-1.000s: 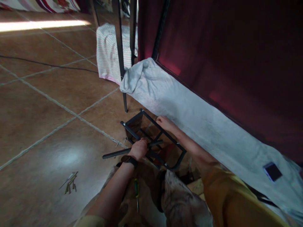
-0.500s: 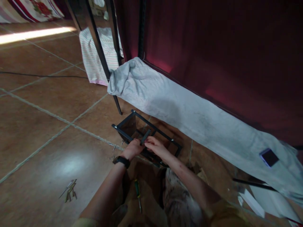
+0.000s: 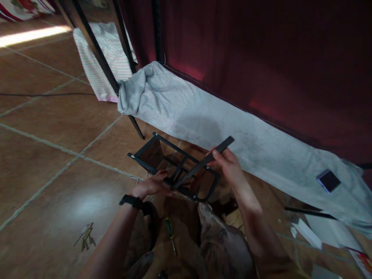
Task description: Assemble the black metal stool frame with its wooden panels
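A black rectangular frame with thin rails and crossbars stands on the tiled floor in front of me. My left hand is closed on its near rail, with a dark watch strap on the wrist. In my right hand is a flat dark bar, pinched near its upper end. The bar slants down to the left, and its lower end reaches the frame close to my left fingers. Whether that end touches the frame I cannot tell. A screwdriver with a green and yellow handle lies below the frame, between my legs.
Several screws or bolts lie on the floor at the lower left. A grey cloth runs behind the frame, with a phone on it at the right. Dark metal legs rise at the upper left. White pieces lie at the lower right.
My right hand has moved up and right, swinging the bar out to a longer slant over the frame. My left hand stays by the near rail. The view has shifted slightly.
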{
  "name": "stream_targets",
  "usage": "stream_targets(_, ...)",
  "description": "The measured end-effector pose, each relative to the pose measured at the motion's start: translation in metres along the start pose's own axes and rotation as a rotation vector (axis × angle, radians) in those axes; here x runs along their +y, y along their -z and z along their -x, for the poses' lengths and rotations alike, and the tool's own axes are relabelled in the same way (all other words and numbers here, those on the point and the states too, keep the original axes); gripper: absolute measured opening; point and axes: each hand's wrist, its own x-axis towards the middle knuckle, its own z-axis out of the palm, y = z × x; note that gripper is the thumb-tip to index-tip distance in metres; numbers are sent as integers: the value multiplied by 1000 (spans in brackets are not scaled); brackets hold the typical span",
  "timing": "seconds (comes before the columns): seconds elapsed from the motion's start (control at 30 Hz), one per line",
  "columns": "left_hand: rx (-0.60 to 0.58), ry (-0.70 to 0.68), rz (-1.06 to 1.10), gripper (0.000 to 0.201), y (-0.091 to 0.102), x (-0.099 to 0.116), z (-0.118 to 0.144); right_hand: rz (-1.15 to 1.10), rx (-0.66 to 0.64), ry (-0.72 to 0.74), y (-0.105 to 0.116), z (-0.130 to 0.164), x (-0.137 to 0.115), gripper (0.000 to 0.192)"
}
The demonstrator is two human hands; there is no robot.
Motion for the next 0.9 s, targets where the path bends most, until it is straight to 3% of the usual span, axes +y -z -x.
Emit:
stream_targets(0.1, 50, -36, -63, 59, -9, -2, -6, 72, 200, 236, 39, 20, -48, 20)
stream_targets(0.2, 169, -83, -97, 37, -21, -5, -11, 149, 356, 398, 59, 33, -58, 17)
stream_targets(0.33, 278, -55, -189, 33, -33, -8, -11, 311, 335, 410, 73, 27, -17, 18)
stream_targets(0.53, 291, -43, -351, 24, -34, -2, -7, 584, 190, 299, 80, 9, 49, 23)
stream_targets(0.77, 301, 0, -490, 29, -38, -14, -9, 606, 91, 235, 85, 0, 98, 23)
stream_targets(0.9, 351, 23, -569, 33, -40, -20, -14, 552, 180, 164, 95, 3, 136, 24)
